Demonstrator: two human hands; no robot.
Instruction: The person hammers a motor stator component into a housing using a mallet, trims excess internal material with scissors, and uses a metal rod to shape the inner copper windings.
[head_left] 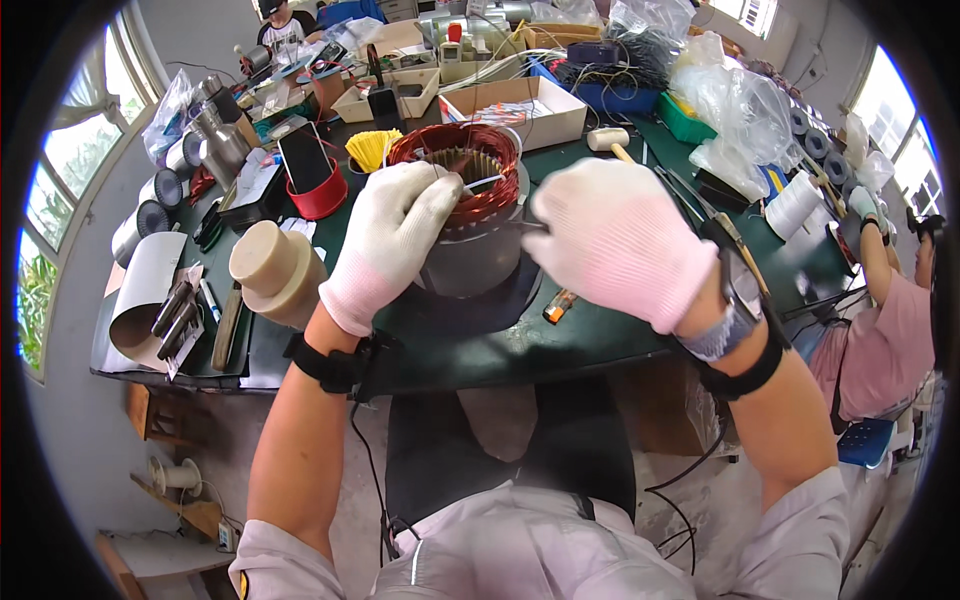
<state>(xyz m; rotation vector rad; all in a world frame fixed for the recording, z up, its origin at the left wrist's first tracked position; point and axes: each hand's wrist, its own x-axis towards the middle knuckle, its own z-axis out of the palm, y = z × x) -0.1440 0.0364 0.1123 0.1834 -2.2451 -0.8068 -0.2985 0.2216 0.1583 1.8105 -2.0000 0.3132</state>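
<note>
A motor stator (470, 262) with a grey round housing stands upright on the dark green table before me. Red-brown copper windings (508, 160) bulge over its top rim. My left hand (393, 232), in a white knit glove with a pink cuff, is at the left side of the windings with thumb and fingers pinched together. A thin white strip (484, 184) lies across the opening beside its fingertips. My right hand (622, 238), gloved alike and slightly blurred, is closed just right of the stator; what its fingers hold is hidden.
A small orange-and-clear object (559, 306) lies below my right hand. Left are stepped beige blocks (275, 265) and a red round holder (318, 195) with a phone. Behind stand a carton tray (545, 125) and a white-headed mallet (608, 139). A co-worker (885, 330) is at the right.
</note>
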